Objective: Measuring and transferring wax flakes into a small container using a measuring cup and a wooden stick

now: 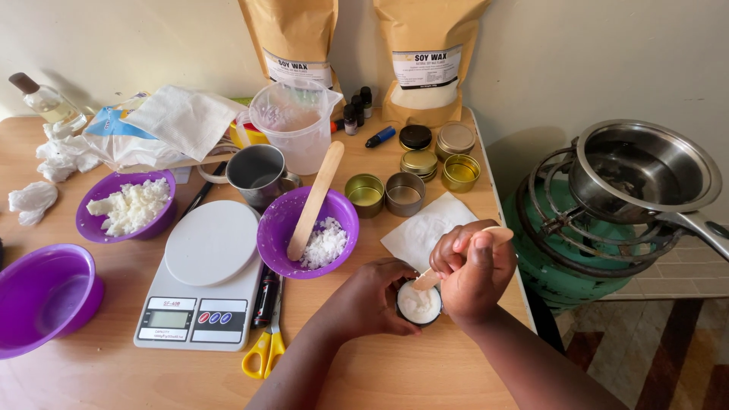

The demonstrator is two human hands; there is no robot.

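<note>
My left hand (370, 296) wraps around a small round tin (419, 304) filled with white wax, near the table's front right. My right hand (472, 269) grips a small wooden stick (499, 233) whose lower end pokes into the wax in the tin. Just left stands a purple bowl (285, 220) with white wax flakes (325, 244) and a long wooden spatula (317, 199) leaning in it. A white paper napkin (425, 228) lies under my hands.
White digital scale (206, 277), yellow-handled scissors (266, 351), two more purple bowls (125, 206) (45, 296), a metal cup (258, 173), a plastic jug (292, 125), several gold tins (406, 190), small bottles, two brown wax bags (429, 57). A steel pan (645, 171) sits on a gas burner beside the table.
</note>
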